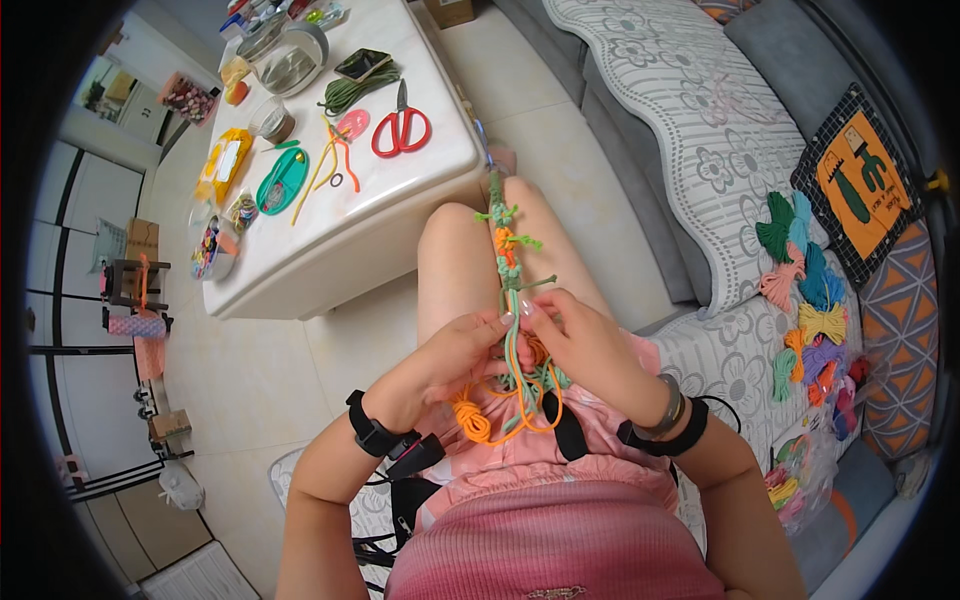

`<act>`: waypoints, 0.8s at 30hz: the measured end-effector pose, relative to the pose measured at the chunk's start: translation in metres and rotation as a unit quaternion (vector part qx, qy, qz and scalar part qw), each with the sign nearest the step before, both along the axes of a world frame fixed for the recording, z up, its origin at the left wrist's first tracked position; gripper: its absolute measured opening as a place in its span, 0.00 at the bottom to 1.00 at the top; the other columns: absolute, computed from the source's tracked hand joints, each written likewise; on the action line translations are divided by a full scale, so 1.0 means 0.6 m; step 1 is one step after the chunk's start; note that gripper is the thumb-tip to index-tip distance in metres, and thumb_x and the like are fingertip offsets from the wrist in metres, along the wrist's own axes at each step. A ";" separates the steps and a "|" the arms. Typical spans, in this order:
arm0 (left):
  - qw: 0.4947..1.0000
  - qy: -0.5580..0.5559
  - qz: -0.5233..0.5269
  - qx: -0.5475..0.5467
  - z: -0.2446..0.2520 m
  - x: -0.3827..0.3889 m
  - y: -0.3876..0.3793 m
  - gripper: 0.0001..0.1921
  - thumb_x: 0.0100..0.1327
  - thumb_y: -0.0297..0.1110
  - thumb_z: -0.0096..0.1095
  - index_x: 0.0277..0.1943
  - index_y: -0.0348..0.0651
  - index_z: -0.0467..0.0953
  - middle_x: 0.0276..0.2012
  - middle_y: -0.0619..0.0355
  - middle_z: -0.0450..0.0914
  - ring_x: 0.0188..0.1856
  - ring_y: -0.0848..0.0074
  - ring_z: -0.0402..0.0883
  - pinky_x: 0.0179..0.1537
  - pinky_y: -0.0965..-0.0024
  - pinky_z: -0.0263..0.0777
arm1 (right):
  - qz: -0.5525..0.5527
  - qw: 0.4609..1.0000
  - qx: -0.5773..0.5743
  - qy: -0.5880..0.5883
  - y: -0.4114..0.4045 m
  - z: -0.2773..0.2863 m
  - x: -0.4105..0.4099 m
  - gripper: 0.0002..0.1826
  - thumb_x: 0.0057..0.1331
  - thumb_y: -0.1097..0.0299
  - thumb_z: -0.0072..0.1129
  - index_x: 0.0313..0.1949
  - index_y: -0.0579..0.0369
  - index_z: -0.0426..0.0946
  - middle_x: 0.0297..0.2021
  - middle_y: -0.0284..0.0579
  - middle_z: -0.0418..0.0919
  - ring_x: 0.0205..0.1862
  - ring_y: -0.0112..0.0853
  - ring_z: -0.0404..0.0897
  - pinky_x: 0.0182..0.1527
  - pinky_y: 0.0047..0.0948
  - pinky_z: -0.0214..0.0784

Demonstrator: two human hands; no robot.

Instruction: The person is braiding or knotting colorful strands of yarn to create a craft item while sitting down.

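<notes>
A knotted macramé cord strap in green and orange runs down between my bare knees, with short green ends sticking out at its sides. Loose pale green cords hang from its lower end into my lap. My left hand grips these cords from the left, its thumb against them just below the knots. From the right, my right hand meets the cords with bent fingers; some of its fingertips are hidden. Below the hands lies a wound orange cord bundle, its strand looping rightwards beneath the pale green cords.
On the white table at front left lie red-handled scissors, a dark green cord hank, a teal oval dish and a glass pot. Several coloured cord hanks rest on the sofa at right.
</notes>
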State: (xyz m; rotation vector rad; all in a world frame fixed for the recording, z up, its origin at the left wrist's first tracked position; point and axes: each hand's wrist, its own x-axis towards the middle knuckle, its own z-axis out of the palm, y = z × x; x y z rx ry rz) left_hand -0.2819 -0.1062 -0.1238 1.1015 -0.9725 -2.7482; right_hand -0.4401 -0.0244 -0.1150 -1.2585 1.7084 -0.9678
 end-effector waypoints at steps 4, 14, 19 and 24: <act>0.998 -0.028 -0.032 -0.035 0.016 0.004 0.015 0.15 0.69 0.41 0.40 0.41 0.37 0.69 0.36 0.57 0.76 0.37 0.76 0.77 0.43 0.73 0.73 | 0.073 0.932 0.217 -0.280 -0.027 -0.020 0.014 0.12 0.67 0.64 0.42 0.39 0.62 0.63 0.26 0.47 0.76 0.26 0.37 0.78 0.31 0.32 0.69; 0.973 -0.098 -0.010 -0.209 -0.002 0.013 -0.035 0.16 0.68 0.42 0.45 0.43 0.36 0.71 0.36 0.59 0.75 0.38 0.79 0.75 0.44 0.74 0.71 | 0.006 0.950 0.135 -0.280 -0.010 -0.028 0.030 0.09 0.68 0.72 0.34 0.42 0.61 0.63 0.27 0.38 0.71 0.28 0.22 0.70 0.30 0.21 0.64; 0.997 -0.008 -0.015 -0.071 -0.032 -0.008 -0.057 0.15 0.66 0.41 0.48 0.43 0.38 0.72 0.37 0.60 0.75 0.41 0.79 0.74 0.47 0.74 0.69 | 0.020 0.989 0.072 -0.125 0.004 -0.039 0.029 0.10 0.67 0.71 0.35 0.44 0.62 0.62 0.28 0.45 0.72 0.30 0.31 0.72 0.32 0.29 0.65; 0.999 -0.001 0.041 0.015 -0.019 -0.008 -0.040 0.14 0.66 0.40 0.49 0.44 0.38 0.73 0.38 0.60 0.76 0.42 0.78 0.73 0.50 0.73 0.67 | 0.000 0.997 0.072 0.023 0.013 -0.002 0.042 0.12 0.66 0.70 0.38 0.47 0.63 0.59 0.33 0.61 0.72 0.37 0.50 0.74 0.37 0.42 0.65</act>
